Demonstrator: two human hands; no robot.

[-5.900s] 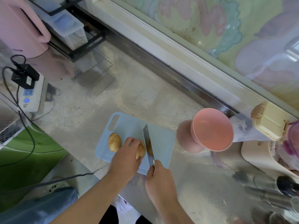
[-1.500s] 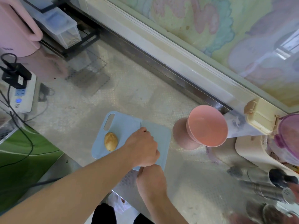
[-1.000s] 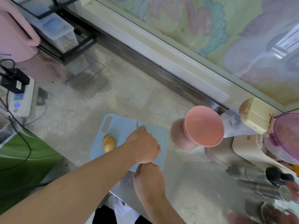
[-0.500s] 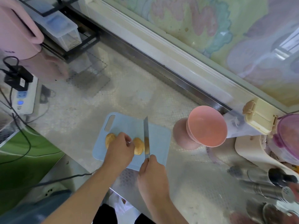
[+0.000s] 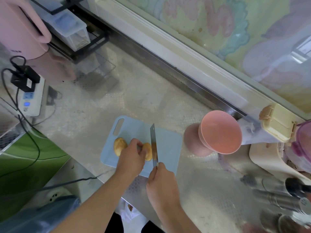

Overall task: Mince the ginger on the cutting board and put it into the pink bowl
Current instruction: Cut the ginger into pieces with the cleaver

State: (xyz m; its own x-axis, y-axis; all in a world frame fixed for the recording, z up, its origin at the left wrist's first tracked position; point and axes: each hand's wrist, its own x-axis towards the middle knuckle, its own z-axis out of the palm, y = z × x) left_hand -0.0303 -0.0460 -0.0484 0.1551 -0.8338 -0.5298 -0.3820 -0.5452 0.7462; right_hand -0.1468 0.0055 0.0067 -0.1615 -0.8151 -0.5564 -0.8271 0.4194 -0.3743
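So on the far left of the pale blue plastic cutting board there's one tan, rounded ginger piece just sitting loose. Right next to it the left hand has its fingers curled over a second tan ginger chunk, pinning it to the board. Hard against that chunk's right side is the flat steel cleaver blade, edge down, and the right hand is wrapped around its handle near the board's front edge. Over to the right stands the round pink bowl, nothing in it that I can see. Looks to me like we're at the very first slicing stage, nowhere near minced. Next move probably wants thin slices off that held chunk, fingertips tucked back from the blade.
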